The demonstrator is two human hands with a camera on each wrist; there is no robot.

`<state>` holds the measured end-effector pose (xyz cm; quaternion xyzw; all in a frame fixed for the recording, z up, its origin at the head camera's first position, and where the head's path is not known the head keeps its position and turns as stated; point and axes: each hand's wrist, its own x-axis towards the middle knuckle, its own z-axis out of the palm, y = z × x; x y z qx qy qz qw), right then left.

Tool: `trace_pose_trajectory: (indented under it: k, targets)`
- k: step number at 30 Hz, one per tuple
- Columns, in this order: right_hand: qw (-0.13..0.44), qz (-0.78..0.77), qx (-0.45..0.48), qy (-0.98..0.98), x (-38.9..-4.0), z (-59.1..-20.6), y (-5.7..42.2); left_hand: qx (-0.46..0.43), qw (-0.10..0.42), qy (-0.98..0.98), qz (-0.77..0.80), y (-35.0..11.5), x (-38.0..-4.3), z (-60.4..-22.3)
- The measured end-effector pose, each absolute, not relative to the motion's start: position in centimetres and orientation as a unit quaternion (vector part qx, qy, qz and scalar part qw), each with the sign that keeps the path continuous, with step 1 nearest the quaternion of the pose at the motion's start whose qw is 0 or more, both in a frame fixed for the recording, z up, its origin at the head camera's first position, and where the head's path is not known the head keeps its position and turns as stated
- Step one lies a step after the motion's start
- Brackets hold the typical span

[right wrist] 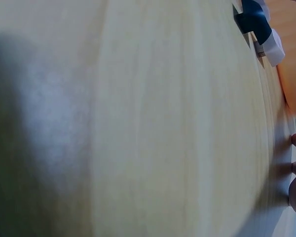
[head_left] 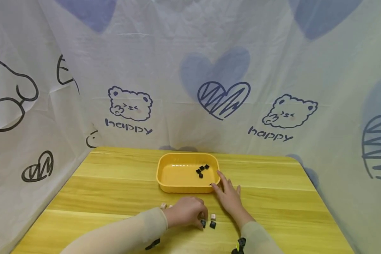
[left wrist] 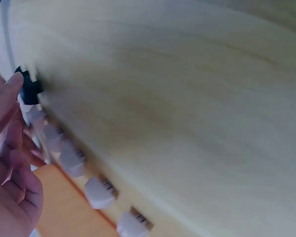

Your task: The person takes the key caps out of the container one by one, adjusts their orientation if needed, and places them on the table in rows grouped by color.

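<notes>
We see pale fabric (head_left: 168, 60) hung behind and along both sides, printed with bluish hearts (head_left: 217, 67), cartoon bears (head_left: 130, 104) and the word "happy"; before it we have a yellow wood-grained table (head_left: 279, 201), softly lit.

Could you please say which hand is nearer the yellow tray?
Right. The right hand is at the right end of the yellow tray; the left hand is in front of it, pinching a dark piece.

In the head view, worktop (head_left: 114, 183) lies free left of the tray (head_left: 185, 189) and at lower right. The tray's raised walls block the centre, right fingers (head_left: 217, 189) its near right corner; left fingers (head_left: 204, 210) and small blocks (head_left: 213, 217) crowd the bottom centre.
</notes>
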<state>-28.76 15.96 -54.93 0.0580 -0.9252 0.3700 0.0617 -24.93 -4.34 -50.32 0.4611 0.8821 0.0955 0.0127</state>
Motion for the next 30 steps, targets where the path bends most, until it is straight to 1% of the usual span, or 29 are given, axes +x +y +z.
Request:
trace_pose_trajectory:
  k: [7,11,14,18,26,30]
  targets:
    - [0.063,0.369,0.055,-0.926,-28.8,-54.7,16.0,0.462,0.013,0.881,0.102,-4.4,-25.5,-48.7]
    - [0.063,0.371,0.059,-0.925,-28.8,-54.5,16.1,0.469,0.034,0.878,0.094,-4.4,-26.0,-47.4]
    - [0.063,0.369,0.061,-0.925,-28.8,-54.3,16.1,0.473,0.06,0.874,0.094,-4.6,-26.2,-46.3]
    - [0.064,0.367,0.06,-0.926,-28.8,-54.5,16.0,0.464,0.074,0.879,0.082,-4.9,-26.6,-44.9]
    - [0.065,0.365,0.054,-0.927,-28.7,-55.0,15.9,0.425,0.058,0.899,0.084,-4.9,-28.6,-42.3]
    - [0.061,0.369,0.052,-0.926,-28.7,-55.0,15.9,0.41,0.071,0.905,0.087,-5.0,-30.0,-41.5]
